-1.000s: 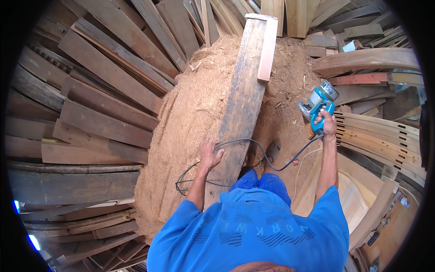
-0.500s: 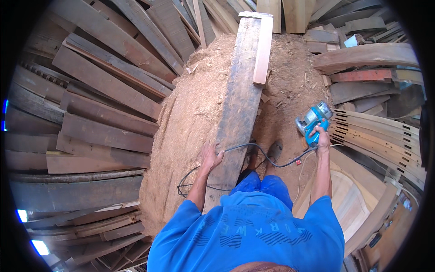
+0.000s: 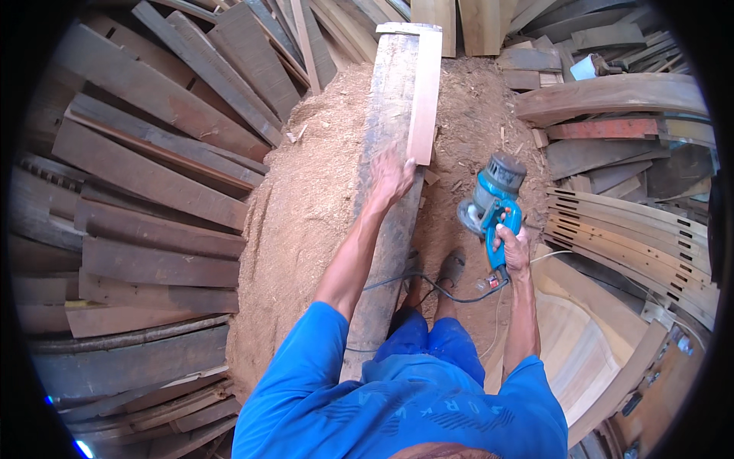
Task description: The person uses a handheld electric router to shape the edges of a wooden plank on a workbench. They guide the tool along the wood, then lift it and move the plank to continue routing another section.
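Note:
In my right hand [image 3: 514, 249] is the handle of a teal and grey router [image 3: 493, 191], raised beside the bench plank with its round grey motor end pointing away from me. Its dark cord [image 3: 459, 297] trails back across my legs. My left hand [image 3: 391, 177] reaches forward over the worn plank [image 3: 375, 252], fingers stretched out and partly blurred. The thumb is at the near end of a pale board [image 3: 425, 99]; whether it presses on it I cannot tell. That board lies along the plank's right edge, and a short cross strip [image 3: 407, 28] sits at the far end.
Sawdust [image 3: 298, 191] is heaped left of the plank. Dark boards [image 3: 160, 268] fan out along the left side. On the right are slotted pale rails [image 3: 619, 237], a curved beam [image 3: 612, 98], a white cup [image 3: 585, 67] and a panel with a frame [image 3: 569, 336].
My left hand has moved forward from the plank's near part to the pale board's end. The router has come left, closer to the plank, and turned in my right hand.

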A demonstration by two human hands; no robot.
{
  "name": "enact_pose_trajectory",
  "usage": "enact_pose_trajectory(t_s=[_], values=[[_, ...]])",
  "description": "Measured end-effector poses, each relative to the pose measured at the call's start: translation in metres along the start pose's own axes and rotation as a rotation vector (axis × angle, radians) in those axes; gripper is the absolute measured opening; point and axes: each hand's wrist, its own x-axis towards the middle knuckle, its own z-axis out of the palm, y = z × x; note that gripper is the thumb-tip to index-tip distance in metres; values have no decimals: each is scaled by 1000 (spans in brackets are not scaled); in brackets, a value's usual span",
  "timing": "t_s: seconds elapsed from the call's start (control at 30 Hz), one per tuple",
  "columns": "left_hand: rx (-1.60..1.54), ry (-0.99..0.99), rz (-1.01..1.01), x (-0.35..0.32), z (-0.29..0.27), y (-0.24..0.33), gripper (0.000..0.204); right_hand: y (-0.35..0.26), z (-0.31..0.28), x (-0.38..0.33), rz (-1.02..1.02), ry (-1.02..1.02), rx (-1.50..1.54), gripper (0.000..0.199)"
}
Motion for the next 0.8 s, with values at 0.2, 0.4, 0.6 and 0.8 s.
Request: enact_pose_trajectory(t_s=[0.2,0.4,0.6,0.8], values=[[273,279,257,71,59,6,93,-77,39,36,-277,-8,-85,41],[175,159,202,71,59,5,99,-138,76,98,-494,8,-83,39],[223,355,134,73,64,15,64,-171,123,170,-605,-18,-67,37],[129,424,185,73,64,10,53,-160,157,214,-625,-137,-76,38]])
